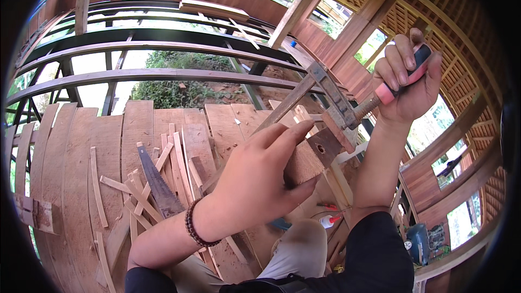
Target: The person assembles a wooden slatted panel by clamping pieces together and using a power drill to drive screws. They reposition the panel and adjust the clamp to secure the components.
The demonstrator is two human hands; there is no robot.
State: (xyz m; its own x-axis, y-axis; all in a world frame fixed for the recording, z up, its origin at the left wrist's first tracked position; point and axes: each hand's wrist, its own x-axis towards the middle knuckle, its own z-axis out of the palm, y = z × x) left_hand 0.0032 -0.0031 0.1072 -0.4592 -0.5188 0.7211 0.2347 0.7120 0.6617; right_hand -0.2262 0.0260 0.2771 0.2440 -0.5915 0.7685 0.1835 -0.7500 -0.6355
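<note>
My right hand (408,78), raised at the right, is wrapped round the red-and-black handle (386,93) of a bar clamp. The clamp's threaded screw (367,107) runs into its rusty metal arm (330,91), and a long bar (285,107) slants down to the left behind my other hand. In the middle, my left hand (260,171) grips a wooden block (305,167) between thumb and fingers. The block has a dark end with a round hole, close to the clamp's jaw. My fingers and the block hide part of the clamp.
A handsaw (157,179) lies among loose wood strips (97,187) on the plank floor (81,146). A white glue bottle (327,221) with a red tip is near my knee. Beyond the planks are open floor beams (179,75). A blue machine (417,243) stands at the right.
</note>
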